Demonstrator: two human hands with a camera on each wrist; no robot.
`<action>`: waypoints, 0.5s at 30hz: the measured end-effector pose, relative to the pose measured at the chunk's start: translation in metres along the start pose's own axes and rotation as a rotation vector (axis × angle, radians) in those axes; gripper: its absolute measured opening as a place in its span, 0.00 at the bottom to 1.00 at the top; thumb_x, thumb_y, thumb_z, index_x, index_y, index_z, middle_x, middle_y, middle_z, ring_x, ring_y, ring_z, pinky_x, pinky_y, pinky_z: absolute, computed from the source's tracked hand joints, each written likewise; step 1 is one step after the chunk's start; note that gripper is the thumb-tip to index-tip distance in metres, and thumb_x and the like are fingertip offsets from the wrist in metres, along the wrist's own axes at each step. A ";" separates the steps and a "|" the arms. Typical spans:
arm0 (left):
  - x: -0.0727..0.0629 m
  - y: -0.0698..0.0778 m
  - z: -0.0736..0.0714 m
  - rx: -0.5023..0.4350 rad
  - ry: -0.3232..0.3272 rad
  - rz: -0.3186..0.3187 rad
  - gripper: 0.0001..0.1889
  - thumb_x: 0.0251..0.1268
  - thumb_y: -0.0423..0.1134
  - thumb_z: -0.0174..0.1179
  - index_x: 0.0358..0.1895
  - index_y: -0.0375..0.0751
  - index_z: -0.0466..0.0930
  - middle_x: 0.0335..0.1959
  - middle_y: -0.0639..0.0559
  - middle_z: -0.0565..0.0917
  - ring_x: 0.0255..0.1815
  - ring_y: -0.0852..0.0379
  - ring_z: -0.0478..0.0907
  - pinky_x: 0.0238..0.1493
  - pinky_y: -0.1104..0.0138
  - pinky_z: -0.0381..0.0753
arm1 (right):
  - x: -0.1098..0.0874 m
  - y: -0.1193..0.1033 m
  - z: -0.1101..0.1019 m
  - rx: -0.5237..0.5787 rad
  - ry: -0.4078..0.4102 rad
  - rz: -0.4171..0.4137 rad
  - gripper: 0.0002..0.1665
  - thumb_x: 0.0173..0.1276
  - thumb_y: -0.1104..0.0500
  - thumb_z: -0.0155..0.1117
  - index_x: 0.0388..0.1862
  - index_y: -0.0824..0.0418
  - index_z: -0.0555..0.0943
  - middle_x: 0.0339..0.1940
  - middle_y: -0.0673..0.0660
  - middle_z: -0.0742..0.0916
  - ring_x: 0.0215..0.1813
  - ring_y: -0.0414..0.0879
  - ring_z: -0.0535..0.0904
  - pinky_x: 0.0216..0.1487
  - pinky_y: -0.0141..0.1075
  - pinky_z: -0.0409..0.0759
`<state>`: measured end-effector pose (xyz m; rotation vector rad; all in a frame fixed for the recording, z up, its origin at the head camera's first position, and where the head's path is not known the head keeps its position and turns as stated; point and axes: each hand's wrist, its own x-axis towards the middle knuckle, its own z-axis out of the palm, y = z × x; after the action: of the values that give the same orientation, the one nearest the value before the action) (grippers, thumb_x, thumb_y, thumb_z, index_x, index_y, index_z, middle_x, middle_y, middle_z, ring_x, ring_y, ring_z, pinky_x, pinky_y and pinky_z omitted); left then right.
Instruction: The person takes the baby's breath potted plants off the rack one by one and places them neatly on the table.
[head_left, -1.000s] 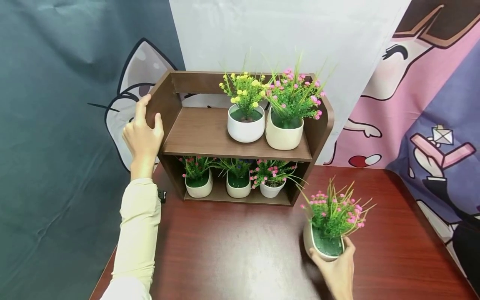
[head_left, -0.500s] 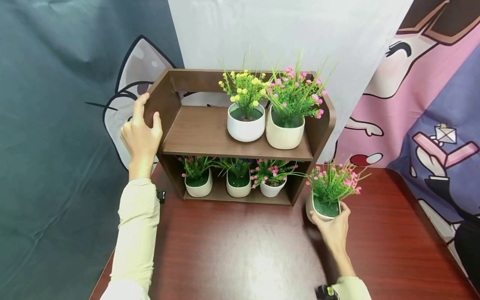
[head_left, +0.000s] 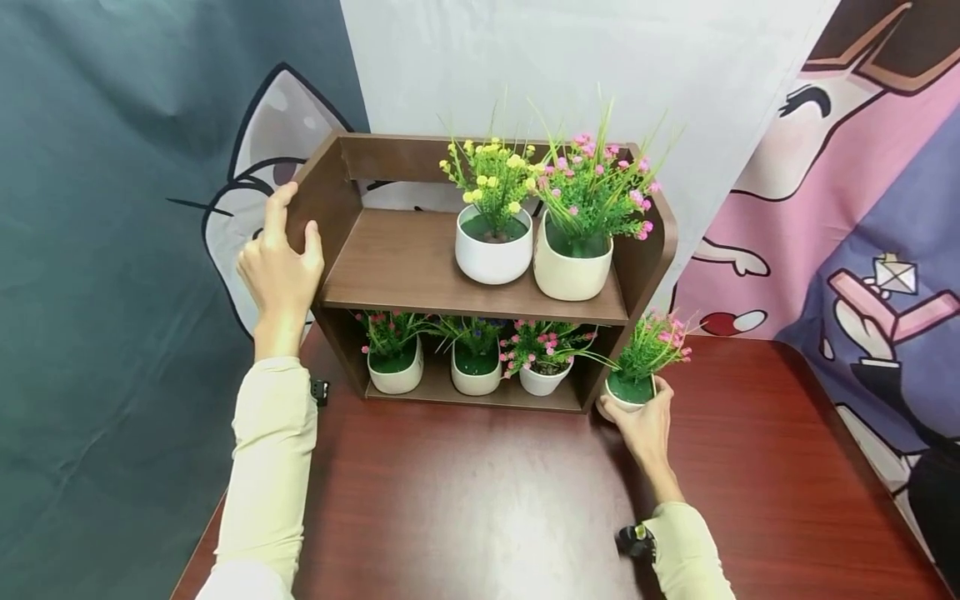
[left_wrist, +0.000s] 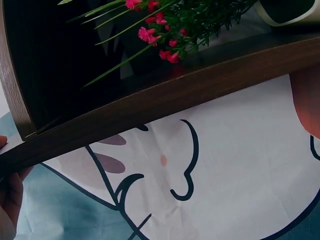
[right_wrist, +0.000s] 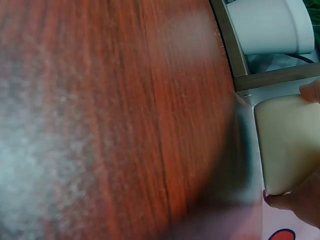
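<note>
My left hand [head_left: 279,265] holds the left side panel of a brown two-tier shelf [head_left: 408,302]. In the left wrist view, fingers [left_wrist: 11,197] show on one side of that panel and a bit of a digit on the other. My right hand [head_left: 647,423] grips a cream pot of pink flowers [head_left: 632,390] just right of the shelf's right side, low over the table. The right wrist view shows the cream pot [right_wrist: 287,142] between thumb and fingers, close to the shelf's edge. Whether its base touches the table is hidden.
On the upper tier stand a white pot of yellow flowers [head_left: 493,250] and a cream pot of pink flowers [head_left: 573,268]. The lower tier holds a red-flowered pot [head_left: 396,373], a blue-flowered pot [head_left: 476,377] and a white pink-flowered pot [head_left: 542,379]. Printed cloth [head_left: 600,58] hangs behind the red-brown table [head_left: 465,492].
My right hand has carried the pink-flowered pot forward across the table and slightly left, up beside the shelf's right side. My left hand has stayed on the left panel.
</note>
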<state>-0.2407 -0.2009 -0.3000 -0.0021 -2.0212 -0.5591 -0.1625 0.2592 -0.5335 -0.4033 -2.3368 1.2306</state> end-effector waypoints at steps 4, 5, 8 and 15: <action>0.002 -0.001 -0.001 0.008 0.004 0.002 0.20 0.63 0.42 0.55 0.60 0.53 0.73 0.13 0.37 0.72 0.12 0.41 0.63 0.21 0.56 0.57 | 0.004 0.001 0.009 0.027 -0.017 -0.018 0.53 0.40 0.59 0.78 0.61 0.68 0.57 0.52 0.69 0.73 0.51 0.59 0.71 0.51 0.49 0.66; 0.002 -0.001 -0.001 0.007 0.003 0.003 0.20 0.63 0.42 0.55 0.60 0.53 0.73 0.13 0.37 0.72 0.12 0.41 0.63 0.21 0.55 0.57 | 0.006 0.001 0.010 0.034 -0.018 -0.025 0.53 0.39 0.60 0.77 0.61 0.68 0.57 0.52 0.69 0.73 0.50 0.58 0.71 0.50 0.48 0.66; 0.002 -0.001 0.001 -0.001 0.002 0.004 0.20 0.63 0.42 0.54 0.60 0.53 0.73 0.15 0.37 0.74 0.12 0.39 0.64 0.21 0.53 0.60 | 0.010 0.004 0.013 0.058 -0.029 -0.041 0.52 0.41 0.62 0.76 0.61 0.69 0.56 0.52 0.69 0.72 0.50 0.58 0.70 0.51 0.47 0.65; 0.001 0.000 0.001 -0.002 0.006 0.006 0.20 0.63 0.41 0.54 0.59 0.52 0.73 0.15 0.37 0.73 0.12 0.41 0.62 0.21 0.54 0.59 | 0.015 0.011 0.013 0.054 -0.149 -0.063 0.55 0.47 0.60 0.73 0.65 0.71 0.49 0.60 0.72 0.66 0.58 0.59 0.66 0.58 0.47 0.60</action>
<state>-0.2420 -0.2006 -0.2999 -0.0075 -2.0139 -0.5568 -0.1818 0.2633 -0.5448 -0.2255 -2.4144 1.3312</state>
